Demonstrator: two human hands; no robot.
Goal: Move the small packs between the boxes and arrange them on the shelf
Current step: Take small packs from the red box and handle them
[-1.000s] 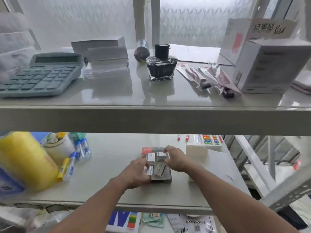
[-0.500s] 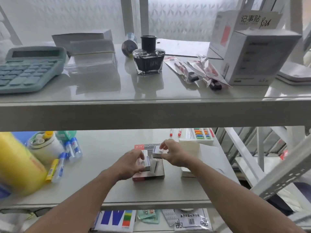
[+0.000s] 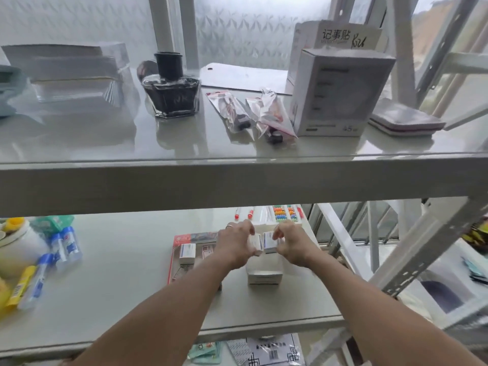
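On the lower shelf [image 3: 126, 286] both hands meet above a white box [image 3: 264, 276]. My left hand [image 3: 236, 244] pinches a small white pack [image 3: 256, 243], and my right hand [image 3: 291, 244] grips another small pack [image 3: 269, 240] with a blue label; the two packs are side by side and touching. To the left lies a flat red-edged box [image 3: 184, 265] with one small pack [image 3: 187, 250] still on it. My left forearm hides the flat box's right part.
Glue sticks [image 3: 63, 247] and a white jar [image 3: 18, 247] crowd the lower shelf's left end. A colourful abacus pack [image 3: 286, 213] lies behind my hands. The upper shelf holds an ink bottle [image 3: 171, 88], sachets [image 3: 235, 109] and a tall white carton [image 3: 338, 93].
Both hands have lifted small packs off the flat red-edged box and carried them right, over the white box. The view has shifted right.
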